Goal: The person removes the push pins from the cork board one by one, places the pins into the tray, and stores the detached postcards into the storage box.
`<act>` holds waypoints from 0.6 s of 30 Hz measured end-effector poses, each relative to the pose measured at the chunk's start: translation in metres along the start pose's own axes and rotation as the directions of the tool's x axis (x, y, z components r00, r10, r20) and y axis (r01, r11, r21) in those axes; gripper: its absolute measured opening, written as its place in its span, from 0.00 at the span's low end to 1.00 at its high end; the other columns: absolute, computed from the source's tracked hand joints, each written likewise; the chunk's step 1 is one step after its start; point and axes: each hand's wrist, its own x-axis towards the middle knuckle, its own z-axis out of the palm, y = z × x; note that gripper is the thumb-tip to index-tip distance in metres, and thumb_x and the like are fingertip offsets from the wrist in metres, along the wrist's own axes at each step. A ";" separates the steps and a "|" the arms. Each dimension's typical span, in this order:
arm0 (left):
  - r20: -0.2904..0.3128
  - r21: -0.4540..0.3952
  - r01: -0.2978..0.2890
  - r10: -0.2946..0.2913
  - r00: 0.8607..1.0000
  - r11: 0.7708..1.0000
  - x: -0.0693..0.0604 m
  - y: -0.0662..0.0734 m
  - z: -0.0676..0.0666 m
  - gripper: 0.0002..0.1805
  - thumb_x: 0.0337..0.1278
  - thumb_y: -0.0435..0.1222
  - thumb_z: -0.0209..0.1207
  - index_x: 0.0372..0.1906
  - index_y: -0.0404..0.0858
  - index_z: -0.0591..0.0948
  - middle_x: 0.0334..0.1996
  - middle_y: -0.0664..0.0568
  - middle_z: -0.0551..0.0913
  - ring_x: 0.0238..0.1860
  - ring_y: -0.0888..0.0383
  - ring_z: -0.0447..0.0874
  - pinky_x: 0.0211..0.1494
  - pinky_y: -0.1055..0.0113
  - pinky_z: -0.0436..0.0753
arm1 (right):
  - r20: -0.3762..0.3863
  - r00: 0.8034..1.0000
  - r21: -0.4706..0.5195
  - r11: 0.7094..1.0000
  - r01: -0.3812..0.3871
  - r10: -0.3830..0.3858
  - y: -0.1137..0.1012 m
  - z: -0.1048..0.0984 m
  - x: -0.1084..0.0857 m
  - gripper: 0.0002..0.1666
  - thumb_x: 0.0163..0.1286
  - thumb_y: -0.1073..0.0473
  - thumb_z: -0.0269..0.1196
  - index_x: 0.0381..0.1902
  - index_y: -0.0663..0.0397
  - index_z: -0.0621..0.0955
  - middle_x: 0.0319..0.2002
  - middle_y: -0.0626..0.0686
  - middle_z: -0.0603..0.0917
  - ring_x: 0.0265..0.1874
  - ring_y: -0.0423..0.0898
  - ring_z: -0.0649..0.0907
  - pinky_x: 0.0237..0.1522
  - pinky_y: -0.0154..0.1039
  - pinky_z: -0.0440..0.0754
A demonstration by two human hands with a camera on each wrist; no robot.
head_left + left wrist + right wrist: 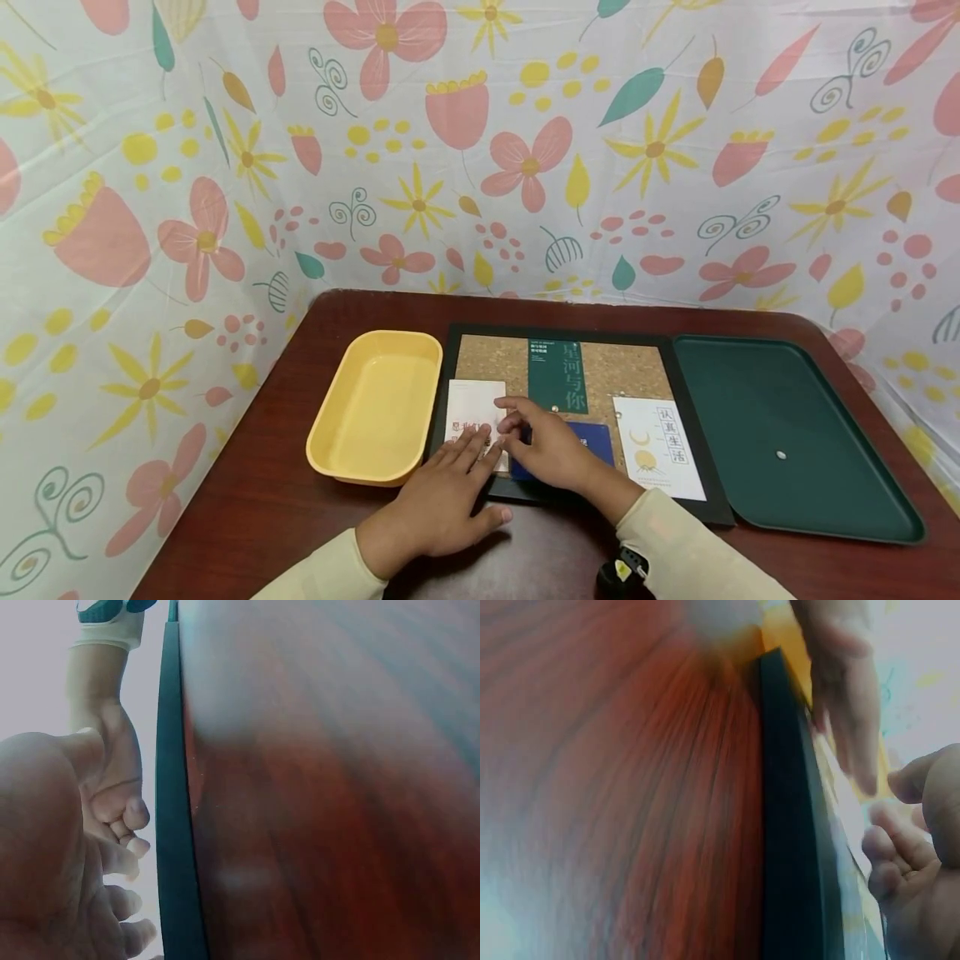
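Observation:
My left hand (447,493) lies with fairly straight fingers over the lower part of a white card with red characters (476,392). Just to its right, my right hand (551,447) hovers by the card's edge with loosely bent fingers, and no object shows between them. In the right wrist view its fingers (881,847) are bent and the thumb stands apart. Beneath that hand is a blue card (596,437), partly hidden. The cards lie on a black-framed cork board (637,367). A small round pin (555,408) sits at the green card's (553,375) lower edge.
A yellow basin (375,400) stands left of the board. On the right, a dark green tray (765,400) holds one small pale pin (781,455). Another white card (660,450) lies at the board's right side. Behind the brown table (247,517) hangs a floral curtain (480,167).

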 end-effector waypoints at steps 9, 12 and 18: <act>0.012 0.001 0.017 -0.017 1.000 1.000 0.000 0.000 0.001 0.49 0.72 0.69 0.40 0.82 0.39 0.56 0.82 0.44 0.49 0.81 0.48 0.43 0.79 0.51 0.54 | -0.095 0.979 -0.316 0.928 -0.200 0.178 -0.008 0.002 0.000 0.22 0.68 0.57 0.69 0.57 0.59 0.85 0.51 0.59 0.78 0.52 0.56 0.76 0.53 0.55 0.79; 0.008 0.009 0.014 -0.014 1.000 1.000 -0.001 0.000 0.001 0.49 0.72 0.70 0.38 0.82 0.38 0.57 0.82 0.44 0.50 0.81 0.48 0.44 0.79 0.51 0.55 | -0.079 0.980 -0.345 0.917 -0.198 0.182 -0.006 0.002 0.000 0.22 0.68 0.57 0.68 0.58 0.59 0.85 0.53 0.60 0.76 0.53 0.57 0.73 0.54 0.56 0.77; 0.007 0.013 0.020 -0.020 1.000 1.000 -0.001 0.000 0.001 0.49 0.71 0.70 0.38 0.81 0.37 0.59 0.82 0.44 0.50 0.81 0.48 0.44 0.79 0.51 0.55 | -0.061 0.986 -0.293 0.942 -0.164 0.153 -0.003 0.004 0.003 0.19 0.67 0.58 0.69 0.54 0.60 0.86 0.56 0.61 0.75 0.55 0.59 0.71 0.55 0.57 0.76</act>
